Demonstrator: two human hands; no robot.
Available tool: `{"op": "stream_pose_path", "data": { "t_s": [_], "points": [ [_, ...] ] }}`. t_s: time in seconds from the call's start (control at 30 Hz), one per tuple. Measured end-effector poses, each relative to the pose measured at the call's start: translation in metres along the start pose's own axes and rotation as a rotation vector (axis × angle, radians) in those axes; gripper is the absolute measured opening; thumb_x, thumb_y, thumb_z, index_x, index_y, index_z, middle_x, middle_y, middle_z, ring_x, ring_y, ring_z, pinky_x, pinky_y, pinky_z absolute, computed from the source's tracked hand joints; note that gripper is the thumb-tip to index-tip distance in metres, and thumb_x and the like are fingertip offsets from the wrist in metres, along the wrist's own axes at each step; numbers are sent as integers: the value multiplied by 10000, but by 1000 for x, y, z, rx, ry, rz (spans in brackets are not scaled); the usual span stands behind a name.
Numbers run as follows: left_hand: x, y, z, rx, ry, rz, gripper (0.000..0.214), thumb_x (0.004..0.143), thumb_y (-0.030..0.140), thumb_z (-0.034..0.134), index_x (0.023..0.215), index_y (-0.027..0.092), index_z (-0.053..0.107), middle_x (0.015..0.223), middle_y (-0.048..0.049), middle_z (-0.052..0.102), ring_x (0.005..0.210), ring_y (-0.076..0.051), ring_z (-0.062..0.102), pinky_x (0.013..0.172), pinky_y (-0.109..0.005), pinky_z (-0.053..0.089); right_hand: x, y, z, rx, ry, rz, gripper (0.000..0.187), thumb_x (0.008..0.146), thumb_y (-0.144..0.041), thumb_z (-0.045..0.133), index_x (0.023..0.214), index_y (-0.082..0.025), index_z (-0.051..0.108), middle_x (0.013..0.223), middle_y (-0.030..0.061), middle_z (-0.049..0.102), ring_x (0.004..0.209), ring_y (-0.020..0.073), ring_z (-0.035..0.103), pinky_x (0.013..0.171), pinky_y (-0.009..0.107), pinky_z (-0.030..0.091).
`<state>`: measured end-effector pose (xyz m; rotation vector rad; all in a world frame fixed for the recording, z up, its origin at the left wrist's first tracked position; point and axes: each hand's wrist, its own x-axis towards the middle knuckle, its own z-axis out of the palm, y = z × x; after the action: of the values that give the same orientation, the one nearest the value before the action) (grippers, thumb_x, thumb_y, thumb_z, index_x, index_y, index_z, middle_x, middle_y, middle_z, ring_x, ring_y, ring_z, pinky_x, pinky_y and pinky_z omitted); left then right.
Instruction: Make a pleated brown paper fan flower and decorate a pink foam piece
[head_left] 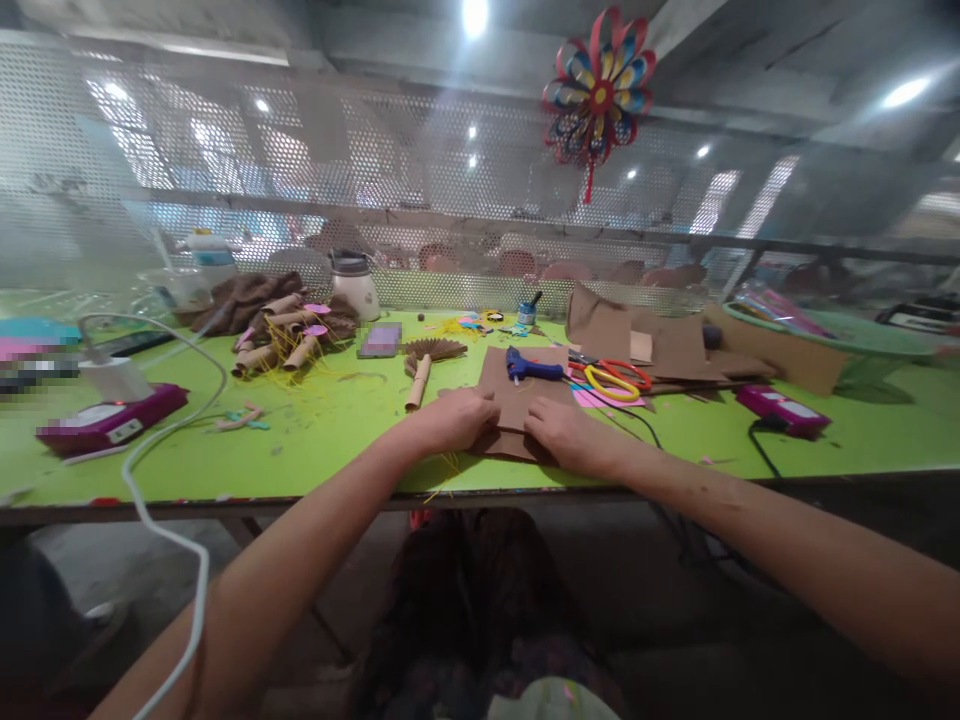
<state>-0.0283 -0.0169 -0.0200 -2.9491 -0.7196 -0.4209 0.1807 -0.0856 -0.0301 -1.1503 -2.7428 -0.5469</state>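
Near the front edge of the green table, a brown paper sheet (511, 443) lies with its near edge folded. My left hand (461, 418) is closed on the left end of that edge, its fingers curled. Across from it, my right hand (568, 434) pinches the right end of the same sheet. A blue glue gun (534, 368) rests on brown paper just beyond my hands. Scissors with yellow handles (609, 384) and a red-handled pair (634, 372) lie to its right, over pink paper. A rolled paper tube with a pleated fan (422, 380) lies left of my left hand.
Brown paper pieces (667, 345) are stacked at the right, near a purple power strip (784, 411) and a green basket (877, 345). Leftward are several paper rolls (300, 350), a thermos (355, 284) and another power strip (112, 420) with a white cable (169, 435) running near my left arm.
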Motion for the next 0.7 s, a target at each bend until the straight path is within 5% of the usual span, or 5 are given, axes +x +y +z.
{"op": "stream_pose_path", "data": {
  "t_s": [0.27,0.47,0.7],
  "points": [
    [-4,12,-12,76,-45,78,144,741,215,503,662,148,603,686,-57,539,533,-126,458,540,-254,349,11,-5,-6,-199,-91,-137,188,877,-166,452,862,-82,620,783,117,570,776,223,482,699,337,353],
    [5,5,-11,-154,-35,-116,244,764,276,450,631,151,611,647,-37,561,578,-127,465,558,-236,333,2,-9,-8,-156,4,-38,175,880,-145,434,870,-102,603,824,112,553,814,231,457,690,327,356],
    [5,-6,-12,-483,-148,-308,437,815,483,405,591,143,564,513,19,401,497,-97,342,482,-224,249,7,-14,-13,-179,132,-17,215,894,-117,381,820,-102,582,792,109,520,810,226,428,721,338,358]
  ]
}}
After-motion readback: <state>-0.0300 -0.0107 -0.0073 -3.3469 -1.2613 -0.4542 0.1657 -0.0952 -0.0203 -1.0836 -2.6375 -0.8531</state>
